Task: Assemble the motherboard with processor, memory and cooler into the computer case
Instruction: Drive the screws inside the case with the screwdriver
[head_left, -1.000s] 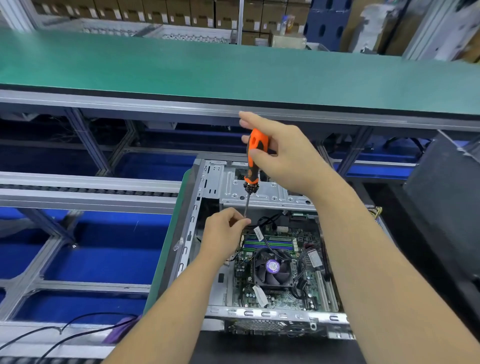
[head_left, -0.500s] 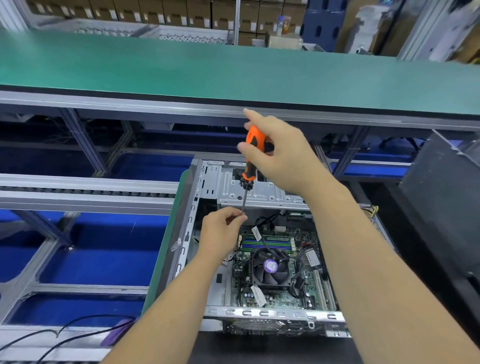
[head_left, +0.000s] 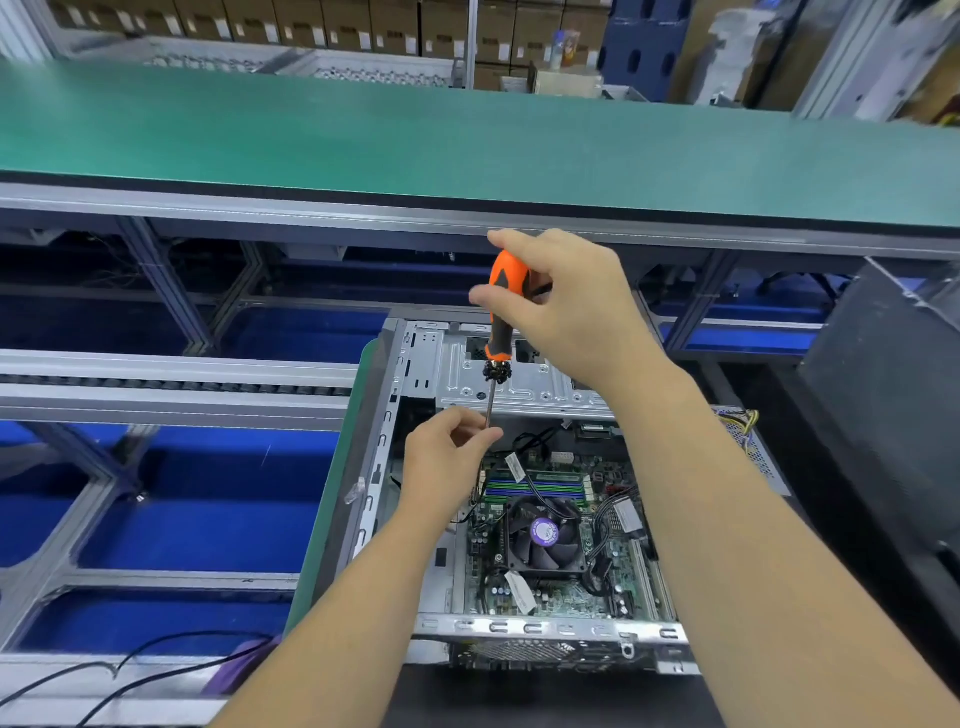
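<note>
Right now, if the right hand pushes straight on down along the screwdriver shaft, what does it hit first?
Probably the left hand, whose fingers pinch the shaft just below the right hand and its screwdriver. Beyond that lies the motherboard edge; depth is unclear.

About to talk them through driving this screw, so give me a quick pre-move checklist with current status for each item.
1. Right hand grips the screwdriver handle: ok.
2. Left hand steadies the shaft near its lower end: ok.
3. Tip seated in a screw: cannot tell, the fingers hide it.
4. Motherboard lies inside the computer case: ok.
5. Cooler fan is mounted on the board: ok.
6. Black cables clear of the tip: cannot tell.
</note>
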